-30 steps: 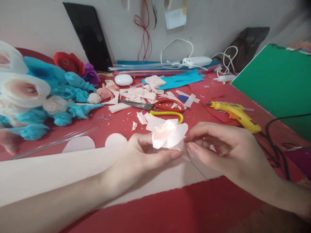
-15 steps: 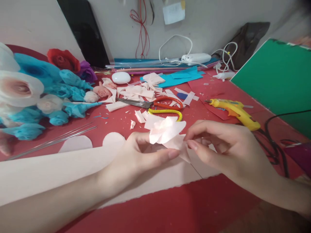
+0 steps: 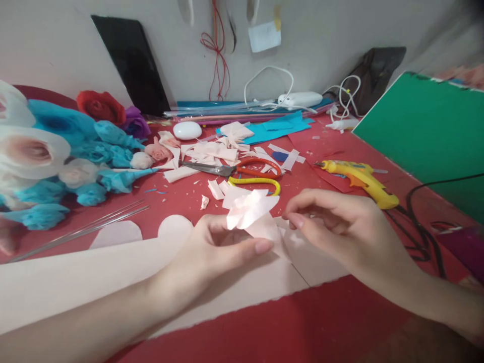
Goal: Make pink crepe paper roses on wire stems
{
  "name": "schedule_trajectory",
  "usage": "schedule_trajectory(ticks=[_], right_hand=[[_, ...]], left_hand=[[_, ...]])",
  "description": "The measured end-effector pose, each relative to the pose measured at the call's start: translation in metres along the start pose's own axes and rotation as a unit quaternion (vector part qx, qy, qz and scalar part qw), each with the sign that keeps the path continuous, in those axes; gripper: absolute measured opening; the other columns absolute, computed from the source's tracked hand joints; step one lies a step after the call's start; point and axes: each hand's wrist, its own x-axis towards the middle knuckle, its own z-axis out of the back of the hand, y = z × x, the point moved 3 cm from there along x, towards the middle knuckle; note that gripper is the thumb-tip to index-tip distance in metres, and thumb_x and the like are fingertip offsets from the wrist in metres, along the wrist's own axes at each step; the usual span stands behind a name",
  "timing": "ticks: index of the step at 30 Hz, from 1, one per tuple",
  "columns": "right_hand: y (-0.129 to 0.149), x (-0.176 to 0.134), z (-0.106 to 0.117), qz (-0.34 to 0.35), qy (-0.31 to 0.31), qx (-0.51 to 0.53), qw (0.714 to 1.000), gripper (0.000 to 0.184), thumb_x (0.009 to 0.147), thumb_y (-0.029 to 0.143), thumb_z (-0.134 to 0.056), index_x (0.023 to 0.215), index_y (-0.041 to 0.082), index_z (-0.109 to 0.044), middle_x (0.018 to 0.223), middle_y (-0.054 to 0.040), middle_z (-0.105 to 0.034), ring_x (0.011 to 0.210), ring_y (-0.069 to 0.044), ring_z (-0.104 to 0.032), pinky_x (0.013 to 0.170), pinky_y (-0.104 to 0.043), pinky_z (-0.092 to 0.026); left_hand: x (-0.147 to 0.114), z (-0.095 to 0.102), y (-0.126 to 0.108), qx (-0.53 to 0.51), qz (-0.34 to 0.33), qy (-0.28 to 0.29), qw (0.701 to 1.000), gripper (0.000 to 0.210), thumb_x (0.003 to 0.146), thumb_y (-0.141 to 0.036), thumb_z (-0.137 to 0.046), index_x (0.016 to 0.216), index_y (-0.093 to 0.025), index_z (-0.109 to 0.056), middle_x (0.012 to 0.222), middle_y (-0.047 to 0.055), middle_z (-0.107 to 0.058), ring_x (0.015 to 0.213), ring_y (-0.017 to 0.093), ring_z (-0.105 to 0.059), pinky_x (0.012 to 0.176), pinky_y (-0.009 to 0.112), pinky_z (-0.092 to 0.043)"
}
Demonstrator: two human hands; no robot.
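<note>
Your left hand [image 3: 214,247] grips paper flower [image 3: 251,207], some petals layered; right hand [image 3: 340,227], three o'clock, grip unclear; rounded pieces [image 3: 175,228], nine o'clock, unattached.

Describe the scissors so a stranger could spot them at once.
On the red table, find the heap of pale paper scraps near the middle. The scissors lie along its nearer part, blades pointing left. Unlike the mostly yellow glue gun, they have one orange-red handle and one yellow.
</note>
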Motion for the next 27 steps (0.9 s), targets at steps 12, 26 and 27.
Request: schedule_trajectory(ticks=[12, 26, 27], right_hand=[[-0.016, 0.007, -0.005, -0.156, 0.114, 0.346, 0.918, 0.033, 0.084, 0.035, -0.055, 0.06, 0.013, -0.05, 0.055, 0.0044, -0.041, 0.044, -0.001, -0.03, 0.04, -0.014, -0.02], [-0.029, 0.012, -0.006, -0.178, 0.12, 0.331, 0.919, 0.03, 0.076, 0.034, -0.064, 0.06, 0.013, -0.05, 0.046, 0.0078, -0.035, 0.039, -0.001, -0.028, 0.038, -0.016, -0.016], [-0.029, 0.013, -0.005, -0.18, 0.108, 0.319, 0.924, 0.03, 0.072, 0.032, -0.068, 0.058, 0.013, -0.049, 0.043, 0.0082, -0.034, 0.039, -0.001, -0.028, 0.038, -0.016, -0.015]], left_hand=[[0.0, 0.004, 0.009, -0.033, 0.0, 0.016, 0.999, 0.018, 0.072, -0.034, -0.066, 0.083, -0.019, -0.07, 0.084, 0.003, -0.072, 0.086, 0.022, -0.064, 0.077, 0.028, -0.049], [-0.001, 0.0, 0.002, -0.051, 0.009, 0.044, 0.998, 0.014, 0.074, -0.031, -0.065, 0.079, -0.019, -0.069, 0.082, 0.004, -0.071, 0.082, 0.022, -0.065, 0.081, 0.033, -0.048], [-0.001, 0.0, 0.002, -0.053, 0.012, 0.046, 0.997, 0.014, 0.074, -0.031, -0.065, 0.079, -0.019, -0.069, 0.082, 0.004, -0.071, 0.082, 0.022, -0.065, 0.082, 0.033, -0.048]])
